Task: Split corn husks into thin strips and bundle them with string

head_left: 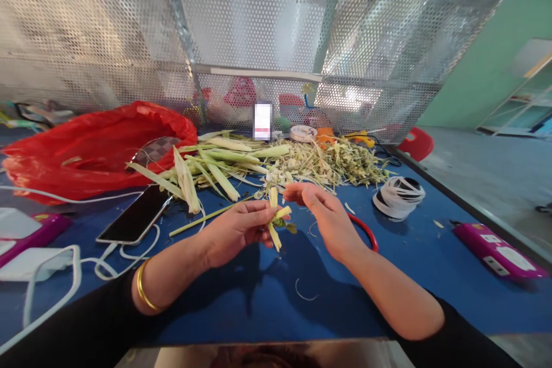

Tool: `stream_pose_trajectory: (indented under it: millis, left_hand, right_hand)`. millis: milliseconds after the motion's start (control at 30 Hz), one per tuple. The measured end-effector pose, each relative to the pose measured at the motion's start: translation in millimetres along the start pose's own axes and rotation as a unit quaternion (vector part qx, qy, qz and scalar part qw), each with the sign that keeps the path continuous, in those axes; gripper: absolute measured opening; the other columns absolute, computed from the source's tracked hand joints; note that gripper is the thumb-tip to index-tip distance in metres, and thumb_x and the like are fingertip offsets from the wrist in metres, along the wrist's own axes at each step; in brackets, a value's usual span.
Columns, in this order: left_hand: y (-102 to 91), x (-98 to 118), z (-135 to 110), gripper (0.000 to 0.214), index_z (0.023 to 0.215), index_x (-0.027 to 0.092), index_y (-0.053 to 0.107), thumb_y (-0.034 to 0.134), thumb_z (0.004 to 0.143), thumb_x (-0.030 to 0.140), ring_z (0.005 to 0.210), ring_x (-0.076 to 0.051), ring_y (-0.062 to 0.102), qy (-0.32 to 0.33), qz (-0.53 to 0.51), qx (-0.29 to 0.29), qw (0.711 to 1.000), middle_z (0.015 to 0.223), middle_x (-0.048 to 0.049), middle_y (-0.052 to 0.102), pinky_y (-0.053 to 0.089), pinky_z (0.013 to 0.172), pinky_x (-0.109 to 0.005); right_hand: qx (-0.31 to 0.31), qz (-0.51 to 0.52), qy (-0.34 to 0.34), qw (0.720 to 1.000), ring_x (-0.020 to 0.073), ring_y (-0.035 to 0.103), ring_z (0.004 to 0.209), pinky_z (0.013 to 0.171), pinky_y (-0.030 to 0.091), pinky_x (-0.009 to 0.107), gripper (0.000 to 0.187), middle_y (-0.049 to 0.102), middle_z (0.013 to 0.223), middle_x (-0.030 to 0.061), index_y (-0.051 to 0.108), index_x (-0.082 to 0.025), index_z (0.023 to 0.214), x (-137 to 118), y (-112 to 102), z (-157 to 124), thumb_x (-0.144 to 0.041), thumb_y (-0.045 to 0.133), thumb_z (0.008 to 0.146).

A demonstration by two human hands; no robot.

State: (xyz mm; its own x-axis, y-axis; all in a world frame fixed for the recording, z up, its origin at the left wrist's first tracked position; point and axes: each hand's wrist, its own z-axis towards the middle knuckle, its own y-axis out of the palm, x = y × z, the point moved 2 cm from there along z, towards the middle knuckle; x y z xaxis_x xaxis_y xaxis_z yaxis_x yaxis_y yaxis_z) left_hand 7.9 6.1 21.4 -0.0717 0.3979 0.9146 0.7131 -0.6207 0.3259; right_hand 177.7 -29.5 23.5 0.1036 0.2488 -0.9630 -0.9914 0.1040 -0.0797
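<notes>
My left hand [235, 230] is closed in a pinch on a small folded piece of pale yellow-green leaf strips [276, 221], held just above the blue table [267, 305]. My right hand [321, 213] hovers to the right of it, fingers curled near the top of the strips; whether it touches them I cannot tell. A gold bangle sits on my left wrist. Behind the hands lies a pile of long leaf strips [215, 164] and a heap of cut trimmings [332, 161].
A red plastic bag [86, 146] lies at the back left, a phone [138, 215] with white cables beside it. A roll of white band [399, 195], a red ring [366, 230] and a pink case [495, 250] sit right. A perforated metal screen [267, 40] stands behind.
</notes>
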Motion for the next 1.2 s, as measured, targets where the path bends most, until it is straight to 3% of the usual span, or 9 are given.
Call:
stream_pose_trajectory:
  millis: [133,233,333,400,533,767,1033,1200]
  left_hand:
    - [-4.9,4,2,0.022,0.089,0.017,0.067,0.071,0.074,0.033,0.056,-0.009,0.052,0.029,-0.084,0.003,0.996,0.069,0.0005,0.055,0.048,0.055,-0.023]
    - [-6.9,2,4,0.021,0.088,0.018,0.065,0.068,0.076,0.035,0.058,-0.01,0.053,0.029,-0.097,-0.003,0.995,0.069,0.0011,0.054,0.049,0.055,-0.024]
    - [-5.5,0,3,0.035,0.092,0.017,0.064,0.066,0.074,0.047,0.061,-0.012,0.054,0.032,-0.062,-0.028,0.997,0.071,-0.0002,0.057,0.05,0.06,-0.028]
    - [-3.5,0,2,0.039,0.093,0.017,0.063,0.074,0.067,0.044,0.063,-0.013,0.055,0.048,-0.002,-0.025,0.999,0.073,-0.0002,0.059,0.049,0.064,-0.028]
    - [-1.0,2,0,0.021,0.08,0.016,0.065,0.077,0.064,0.024,0.064,-0.011,0.054,0.083,0.098,0.065,0.99,0.073,0.0007,0.06,0.044,0.065,-0.023]
    - [-3.4,-2,4,0.016,0.07,0.015,0.071,0.076,0.061,0.026,0.055,-0.01,0.052,0.08,0.037,0.125,0.988,0.064,0.0,0.061,0.04,0.055,-0.023]
    - [-11.0,-1,11,0.016,0.068,0.013,0.07,0.076,0.06,0.025,0.052,-0.009,0.051,0.067,0.04,0.164,0.983,0.058,-0.0003,0.06,0.04,0.053,-0.021]
    - [-14.5,-3,12,0.018,0.073,0.013,0.069,0.074,0.066,0.028,0.053,-0.01,0.053,0.04,0.005,0.114,0.993,0.058,0.0001,0.059,0.044,0.058,-0.022]
  right_hand:
    - [-0.086,-0.055,0.023,0.994,0.0191,0.062,0.09,0.079,0.048,0.032,0.027,0.069,0.096,0.0045,0.066,-0.021,0.099,-6,-1,-3,-0.041,0.059,0.083]
    - [-0.126,-0.11,0.009,0.986,0.0158,0.06,0.077,0.069,0.045,0.027,0.019,0.067,0.081,0.0015,0.067,-0.019,0.086,-10,4,-8,-0.037,0.061,0.083]
    - [-0.112,-0.148,-0.018,0.983,0.013,0.055,0.067,0.062,0.041,0.024,0.016,0.062,0.07,-0.001,0.064,-0.018,0.075,-13,7,-11,-0.03,0.058,0.085]
    - [-0.1,-0.179,-0.029,0.978,0.0122,0.052,0.063,0.059,0.038,0.024,0.016,0.06,0.067,-0.0018,0.062,-0.018,0.073,-14,8,-12,-0.028,0.058,0.085]
    - [-0.111,-0.227,-0.048,0.966,0.0111,0.046,0.058,0.054,0.034,0.023,0.017,0.055,0.062,-0.0031,0.059,-0.019,0.07,-13,8,-12,-0.027,0.058,0.085]
    - [-0.098,-0.237,-0.043,0.966,0.0102,0.045,0.056,0.052,0.033,0.023,0.02,0.052,0.058,-0.0038,0.056,-0.019,0.063,-12,4,-11,-0.023,0.059,0.082]
    - [-0.098,-0.242,-0.015,0.965,0.0113,0.047,0.055,0.052,0.034,0.024,0.02,0.054,0.057,-0.0032,0.056,-0.019,0.063,-5,7,-8,-0.024,0.057,0.082]
    - [-0.09,-0.213,-0.006,0.973,0.0126,0.052,0.058,0.056,0.038,0.025,0.02,0.057,0.059,-0.0028,0.055,-0.02,0.064,0,7,-6,-0.025,0.055,0.083]
